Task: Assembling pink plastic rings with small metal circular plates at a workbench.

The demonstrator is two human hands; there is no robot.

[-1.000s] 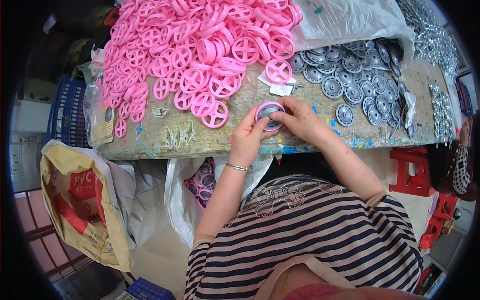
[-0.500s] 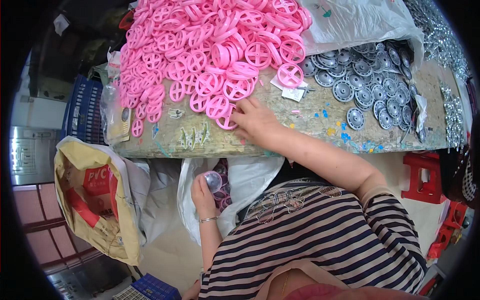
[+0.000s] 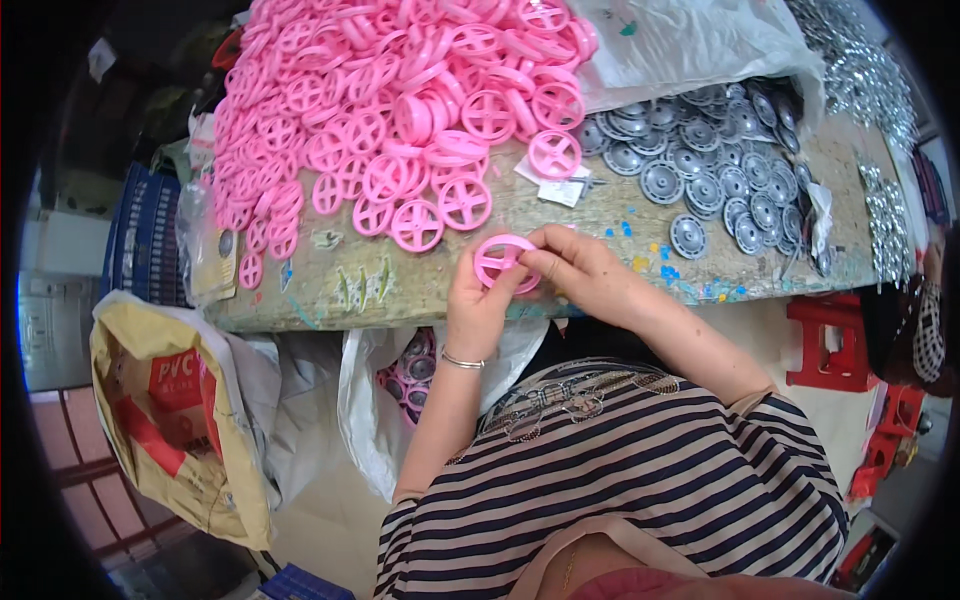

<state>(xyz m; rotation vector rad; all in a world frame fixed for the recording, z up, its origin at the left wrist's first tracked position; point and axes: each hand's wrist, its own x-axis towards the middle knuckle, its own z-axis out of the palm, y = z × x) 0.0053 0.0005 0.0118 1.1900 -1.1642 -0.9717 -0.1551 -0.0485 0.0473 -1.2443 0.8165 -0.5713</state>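
Observation:
A pink plastic ring with cross spokes (image 3: 506, 262) is held between both hands above the table's front edge. My left hand (image 3: 480, 300) grips its left and lower side, with the thumb over the ring. From the right, my right hand (image 3: 580, 270) pinches the opposite rim. Just beyond them lies a big heap of the same pink rings (image 3: 400, 110). To its right are many round grey discs (image 3: 690, 235), some under a clear plastic bag (image 3: 690, 50). Below the edge, a white bag (image 3: 362, 400) contains pink rings fitted with grey discs (image 3: 418, 368).
An open tan sack (image 3: 240, 470) stands at the lower left, near stacked blue crates (image 3: 145, 240). Silver tinsel (image 3: 885, 215) hangs at the table's right end. A red stool (image 3: 830, 345) is below it. White paper tags (image 3: 560, 188) lie mid-table.
My left hand has come up from the white bag, where it let go of a ring fitted with a disc. My right hand has drawn a pink ring from the heap, and both hands now hold it.

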